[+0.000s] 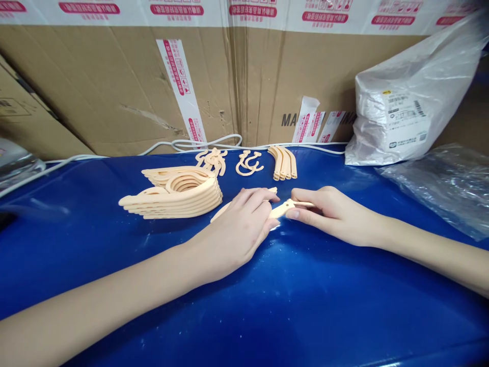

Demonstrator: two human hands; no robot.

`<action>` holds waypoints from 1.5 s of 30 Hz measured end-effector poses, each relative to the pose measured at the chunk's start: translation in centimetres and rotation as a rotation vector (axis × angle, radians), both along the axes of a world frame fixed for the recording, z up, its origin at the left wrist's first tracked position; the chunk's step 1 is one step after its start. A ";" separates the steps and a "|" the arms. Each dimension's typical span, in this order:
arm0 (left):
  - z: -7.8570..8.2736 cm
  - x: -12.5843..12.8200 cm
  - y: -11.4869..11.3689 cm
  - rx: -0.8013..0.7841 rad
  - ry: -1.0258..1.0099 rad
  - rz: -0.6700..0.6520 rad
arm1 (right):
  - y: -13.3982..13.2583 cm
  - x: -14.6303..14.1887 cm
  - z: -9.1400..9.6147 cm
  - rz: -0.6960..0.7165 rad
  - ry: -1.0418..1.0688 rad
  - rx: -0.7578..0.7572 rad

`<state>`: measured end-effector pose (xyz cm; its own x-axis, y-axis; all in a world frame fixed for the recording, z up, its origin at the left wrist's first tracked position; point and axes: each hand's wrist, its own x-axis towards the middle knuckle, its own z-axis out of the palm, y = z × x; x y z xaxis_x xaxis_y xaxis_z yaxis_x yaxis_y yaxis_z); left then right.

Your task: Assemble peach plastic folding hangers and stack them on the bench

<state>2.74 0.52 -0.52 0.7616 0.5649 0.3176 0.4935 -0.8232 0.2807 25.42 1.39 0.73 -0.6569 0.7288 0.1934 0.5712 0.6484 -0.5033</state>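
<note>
My left hand (244, 224) is closed over a cream plastic hanger part (281, 209), whose end sticks out past the thumb. Most of that part is hidden under the hand; a curved cream edge shows at its left side. Between the thumb and finger of my right hand (332, 214) is a slim cream plastic piece (304, 204), apparently a hook, mostly covered. Its tip meets the end of the hanger part. To the left lies a neat stack of cream hanger parts (175, 204).
Behind my hands lie a heap of cream hooks (212, 160), a few separate hooks (248, 164) and several curved arms (282, 163). A white cable (206, 144) runs along the cardboard boxes (126, 86). A white plastic bag (405, 107) and clear wrap (439, 178) are at right on the blue surface (290, 306).
</note>
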 end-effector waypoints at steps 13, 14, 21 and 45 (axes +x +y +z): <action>0.1 -0.1 0.0 -0.024 0.020 -0.023 | 0.1 0.8 -0.4 0.016 -0.377 0.483; 0.1 -0.1 0.0 -0.025 0.020 -0.024 | 0.1 0.8 -0.4 0.022 -0.385 0.517; 0.0 -0.2 0.0 -0.013 0.004 -0.007 | 0.0 0.3 -0.7 -0.032 -0.250 0.275; -0.2 -0.1 0.0 0.007 0.035 -0.017 | 0.4 0.6 -0.8 0.076 -0.454 0.823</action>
<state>2.60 0.52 -0.73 0.7819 0.5495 0.2946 0.4885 -0.8335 0.2580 25.98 1.74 -0.04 -0.8361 0.4288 0.3421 0.5415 0.7450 0.3896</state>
